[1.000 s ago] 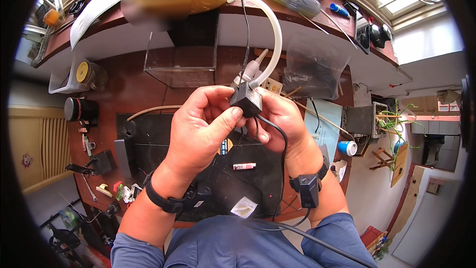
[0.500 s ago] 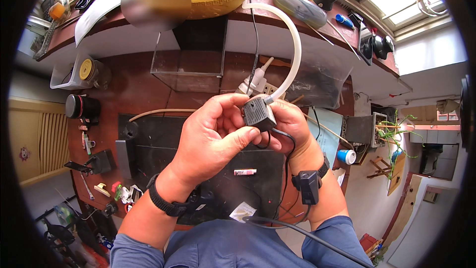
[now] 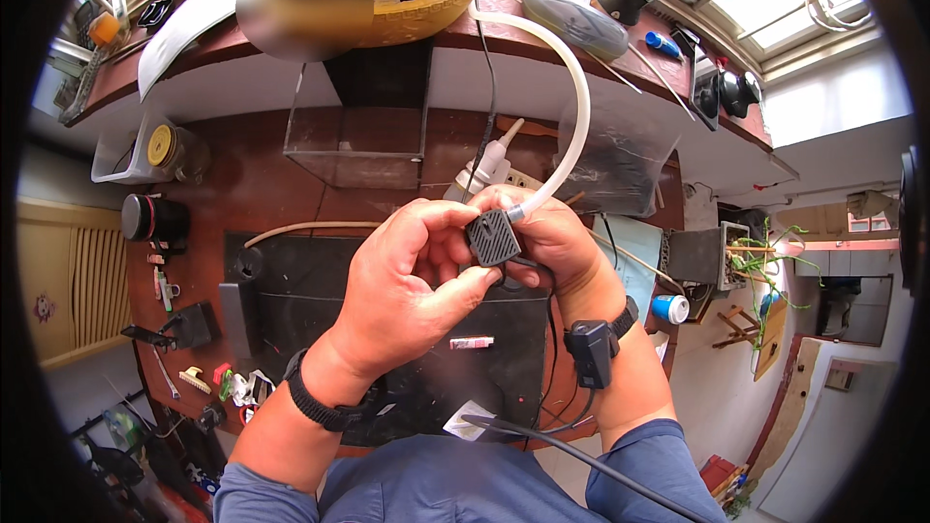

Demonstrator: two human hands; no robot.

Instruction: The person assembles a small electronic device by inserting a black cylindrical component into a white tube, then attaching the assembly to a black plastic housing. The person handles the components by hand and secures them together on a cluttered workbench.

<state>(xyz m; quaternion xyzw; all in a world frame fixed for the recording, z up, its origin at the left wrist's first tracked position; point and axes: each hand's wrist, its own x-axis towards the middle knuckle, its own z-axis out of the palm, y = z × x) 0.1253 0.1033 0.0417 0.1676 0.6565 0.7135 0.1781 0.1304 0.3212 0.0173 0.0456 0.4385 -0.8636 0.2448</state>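
The small black water pump, held over the black mat, has turned since 1 second ago: its slotted grille faces up, apparently baring that side for inspection. The left hand pinches it from 9 o'clock; the right hand grips from 3 o'clock, below the translucent hose leaving at 1 o'clock.

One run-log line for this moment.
left hand: holding black slotted box | right hand: holding same box | pale hose: joined to box | black mat: beneath hands
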